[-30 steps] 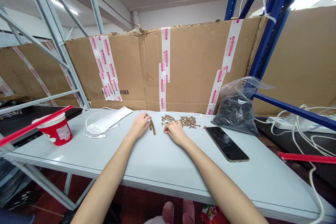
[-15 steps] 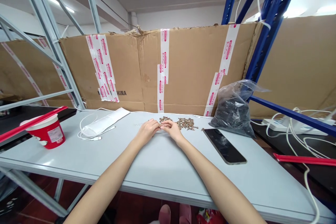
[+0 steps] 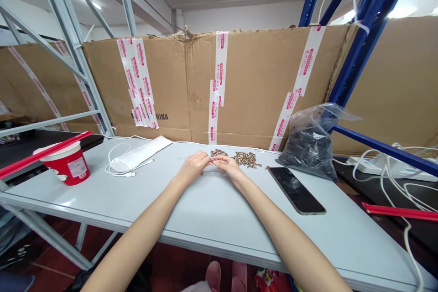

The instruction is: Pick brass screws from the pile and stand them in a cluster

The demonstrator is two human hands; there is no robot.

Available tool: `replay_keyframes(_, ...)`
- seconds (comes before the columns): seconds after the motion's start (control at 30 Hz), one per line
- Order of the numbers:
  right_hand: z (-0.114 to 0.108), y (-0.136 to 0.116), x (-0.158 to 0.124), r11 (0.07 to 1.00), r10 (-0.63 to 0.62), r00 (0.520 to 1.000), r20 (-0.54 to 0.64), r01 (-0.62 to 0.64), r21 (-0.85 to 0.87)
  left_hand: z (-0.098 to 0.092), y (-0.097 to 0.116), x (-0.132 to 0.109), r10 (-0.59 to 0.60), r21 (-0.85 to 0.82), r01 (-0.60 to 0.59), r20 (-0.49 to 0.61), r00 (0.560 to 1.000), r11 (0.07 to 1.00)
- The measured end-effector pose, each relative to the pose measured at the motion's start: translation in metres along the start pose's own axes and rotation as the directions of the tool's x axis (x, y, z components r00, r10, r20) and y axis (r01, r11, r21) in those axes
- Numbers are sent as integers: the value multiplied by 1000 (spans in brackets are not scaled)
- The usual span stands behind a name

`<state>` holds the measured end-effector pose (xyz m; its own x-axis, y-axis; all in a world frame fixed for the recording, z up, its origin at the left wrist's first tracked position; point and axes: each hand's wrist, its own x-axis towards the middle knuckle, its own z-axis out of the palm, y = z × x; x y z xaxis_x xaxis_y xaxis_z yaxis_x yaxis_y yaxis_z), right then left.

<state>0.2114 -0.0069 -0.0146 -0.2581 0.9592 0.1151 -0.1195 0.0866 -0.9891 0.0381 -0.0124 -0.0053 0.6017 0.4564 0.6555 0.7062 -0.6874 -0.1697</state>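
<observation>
Metal parts [image 3: 247, 159], small and brass-coloured, lie in two loose heaps near the far edge of the surface [image 3: 219, 205], just beyond the left hand [image 3: 193, 167] and the right hand [image 3: 228, 167]. Both hands are curled inward, their fingers meeting just short of the heaps; whether they pinch anything is too small to tell. Right of the heaps lie a smartphone [image 3: 296, 190] and a clear plastic bag [image 3: 310, 148] of dark pieces. Toward the left end stand a red paper tub [image 3: 66, 164] and a white pouch [image 3: 137, 155] beside a white cable [image 3: 119, 169].
</observation>
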Motion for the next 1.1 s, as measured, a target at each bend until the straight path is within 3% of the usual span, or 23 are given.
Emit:
replay_keyframes(0.37,6,-4,-2,997,-35,998,-52,38,66,-4,-5,-4,18,146,-38,132,991,989)
replay_keyframes(0.7,8,-9,-5,989,-59,998,33,54,141,-5,-3,-2,-27,156,9,115,993,988)
replay_keyframes(0.87,4,-3,0,990,-46,998,-32,50,128,-1,-5,-2,-43,88,28,176,983,996)
replay_keyframes(1.1,3,-3,1,991,-49,997,-62,56,118,3,-7,-5,-48,194,7,203,978,981)
